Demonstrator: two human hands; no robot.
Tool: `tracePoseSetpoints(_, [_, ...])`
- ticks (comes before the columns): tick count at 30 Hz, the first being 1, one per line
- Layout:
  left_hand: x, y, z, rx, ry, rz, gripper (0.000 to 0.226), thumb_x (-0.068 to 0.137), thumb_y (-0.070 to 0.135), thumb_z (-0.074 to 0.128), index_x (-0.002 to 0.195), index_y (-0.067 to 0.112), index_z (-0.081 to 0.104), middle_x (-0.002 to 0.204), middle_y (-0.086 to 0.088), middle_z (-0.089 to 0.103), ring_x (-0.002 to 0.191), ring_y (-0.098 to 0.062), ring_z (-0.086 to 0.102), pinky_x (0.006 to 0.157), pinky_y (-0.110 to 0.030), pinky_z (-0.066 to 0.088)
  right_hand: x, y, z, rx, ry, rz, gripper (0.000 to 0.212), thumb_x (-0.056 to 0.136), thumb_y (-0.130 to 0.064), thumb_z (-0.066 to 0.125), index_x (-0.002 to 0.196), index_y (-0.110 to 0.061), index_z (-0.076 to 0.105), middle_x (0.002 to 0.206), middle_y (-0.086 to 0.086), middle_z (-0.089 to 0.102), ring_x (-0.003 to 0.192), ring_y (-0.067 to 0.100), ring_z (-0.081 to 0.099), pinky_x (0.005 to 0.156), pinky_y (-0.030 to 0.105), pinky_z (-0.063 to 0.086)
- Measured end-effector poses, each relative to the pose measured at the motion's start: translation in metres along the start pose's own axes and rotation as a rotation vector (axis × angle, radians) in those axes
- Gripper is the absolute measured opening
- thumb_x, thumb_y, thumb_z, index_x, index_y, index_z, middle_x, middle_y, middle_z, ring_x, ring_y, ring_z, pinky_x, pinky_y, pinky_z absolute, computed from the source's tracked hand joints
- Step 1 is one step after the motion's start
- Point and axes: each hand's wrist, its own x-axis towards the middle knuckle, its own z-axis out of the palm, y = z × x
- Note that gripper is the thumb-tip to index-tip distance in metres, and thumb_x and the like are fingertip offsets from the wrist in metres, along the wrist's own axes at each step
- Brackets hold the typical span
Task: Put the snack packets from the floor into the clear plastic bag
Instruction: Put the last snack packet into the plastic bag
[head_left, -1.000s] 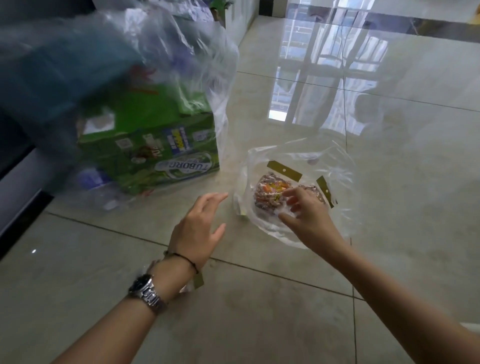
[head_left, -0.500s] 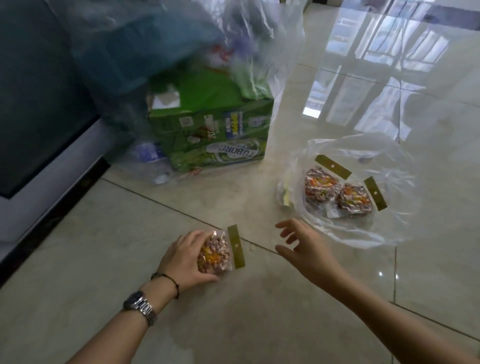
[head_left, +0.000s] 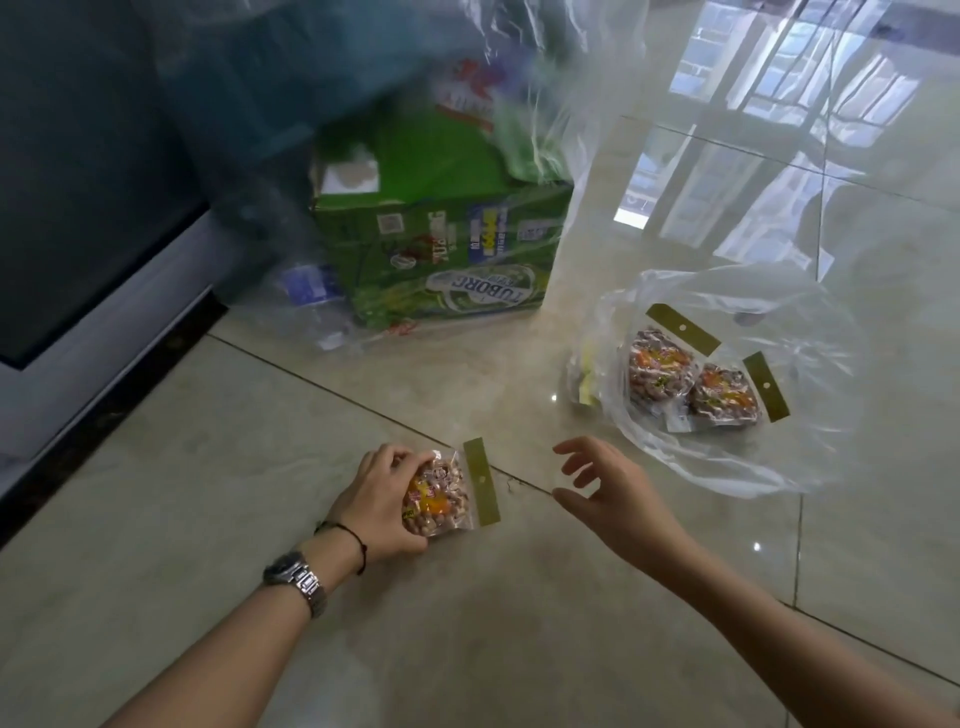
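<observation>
A clear plastic bag (head_left: 789, 441) lies on the tiled floor at the right. Two snack packets of nuts with olive-yellow header strips lie inside it: one packet (head_left: 655, 371) and a second (head_left: 724, 397) beside it. A third snack packet (head_left: 447, 496) rests on the floor near the middle, and my left hand (head_left: 382, 501) grips its left side. My right hand (head_left: 610, 493) hovers open between that packet and the bag, fingers spread, holding nothing.
A green cardboard beer box (head_left: 447, 244) stands behind, wrapped in a large clear plastic bag (head_left: 545, 93) with a plastic bottle (head_left: 317, 301). A dark cabinet with a white base (head_left: 98, 322) runs along the left.
My right hand let go inside the bag and drew back toward me. My left hand dropped onto the third packet and closed on it. The view shifted right and down.
</observation>
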Motion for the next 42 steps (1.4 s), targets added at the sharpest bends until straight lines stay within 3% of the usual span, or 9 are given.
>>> tracePoseSetpoints(9, [-0.005, 0.039, -0.034, 0.021, 0.082, 0.111, 0.094, 0.053, 0.049, 0.075, 0.135, 0.035, 0.031, 0.125, 0.003, 0.035, 0.113, -0.013, 0.036, 0.081, -0.026, 0.049, -0.011, -0.007, -0.032, 0.002, 0.081, -0.008, 0.038, 0.08, -0.021, 0.068, 0.115, -0.025, 0.053, 0.102, -0.005, 0.057, 0.088, 0.008, 0.056, 0.078, 0.028, 0.053])
tracePoseSetpoints(19, [-0.003, 0.124, -0.097, 0.061, 0.256, 0.297, 0.096, 0.044, 0.067, 0.06, 0.133, 0.037, 0.037, 0.124, 0.004, 0.041, 0.112, -0.015, 0.04, 0.09, -0.035, 0.047, -0.027, -0.002, -0.097, 0.084, 0.335, -0.013, 0.026, 0.081, -0.019, 0.066, 0.104, -0.021, 0.056, 0.094, -0.009, 0.055, 0.082, 0.003, 0.056, 0.071, 0.019, 0.052])
tracePoseSetpoints(23, [0.0, 0.157, -0.106, 0.107, 0.291, 0.362, 0.094, 0.045, 0.068, 0.059, 0.132, 0.037, 0.037, 0.124, 0.004, 0.043, 0.11, -0.016, 0.042, 0.091, -0.036, 0.046, -0.033, 0.012, -0.118, 0.086, 0.415, 0.006, 0.028, 0.081, -0.014, 0.067, 0.107, -0.011, 0.059, 0.099, 0.002, 0.06, 0.084, 0.009, 0.058, 0.075, 0.023, 0.053])
tracePoseSetpoints(28, [0.012, 0.193, -0.109, 0.117, 0.333, 0.386, 0.093, 0.046, 0.069, 0.057, 0.13, 0.036, 0.04, 0.123, 0.002, 0.046, 0.109, -0.017, 0.044, 0.091, -0.038, 0.046, -0.037, 0.027, -0.141, 0.032, 0.486, 0.02, 0.027, 0.078, -0.012, 0.07, 0.104, -0.009, 0.06, 0.096, 0.002, 0.06, 0.08, 0.01, 0.059, 0.068, 0.013, 0.045])
tracePoseSetpoints(31, [0.022, 0.216, -0.109, 0.115, 0.366, 0.374, 0.092, 0.045, 0.07, 0.056, 0.129, 0.036, 0.04, 0.122, 0.001, 0.046, 0.108, -0.018, 0.043, 0.092, -0.041, 0.046, -0.036, 0.04, -0.15, -0.072, 0.527, 0.032, 0.029, 0.076, -0.017, 0.071, 0.102, -0.011, 0.061, 0.099, 0.003, 0.059, 0.085, 0.015, 0.057, 0.073, 0.021, 0.048])
tracePoseSetpoints(35, [0.036, 0.246, -0.108, 0.113, 0.373, 0.364, 0.09, 0.05, 0.065, 0.066, 0.13, 0.034, 0.042, 0.122, -0.001, 0.046, 0.11, -0.02, 0.043, 0.093, -0.039, 0.042, -0.034, 0.061, -0.157, -0.289, 0.555, 0.137, 0.029, 0.076, -0.019, 0.071, 0.104, -0.015, 0.063, 0.115, 0.008, 0.06, 0.107, 0.024, 0.051, 0.088, 0.035, 0.044])
tracePoseSetpoints(39, [0.058, 0.266, -0.098, 0.123, 0.367, 0.363, 0.087, 0.052, 0.06, 0.07, 0.129, 0.032, 0.042, 0.122, -0.002, 0.046, 0.111, -0.021, 0.043, 0.092, -0.037, 0.04, -0.031, 0.079, -0.158, -0.431, 0.487, 0.143, 0.02, 0.077, -0.025, 0.07, 0.097, -0.02, 0.069, 0.125, 0.007, 0.061, 0.125, 0.028, 0.042, 0.106, 0.041, 0.031])
tracePoseSetpoints(42, [0.074, 0.276, -0.086, 0.131, 0.331, 0.36, 0.087, 0.052, 0.058, 0.072, 0.129, 0.031, 0.041, 0.122, -0.003, 0.045, 0.113, -0.021, 0.042, 0.093, -0.037, 0.041, -0.026, 0.089, -0.156, -0.452, 0.43, 0.154, 0.018, 0.081, -0.027, 0.065, 0.098, -0.025, 0.071, 0.131, 0.008, 0.057, 0.137, 0.033, 0.028, 0.115, 0.047, 0.013])
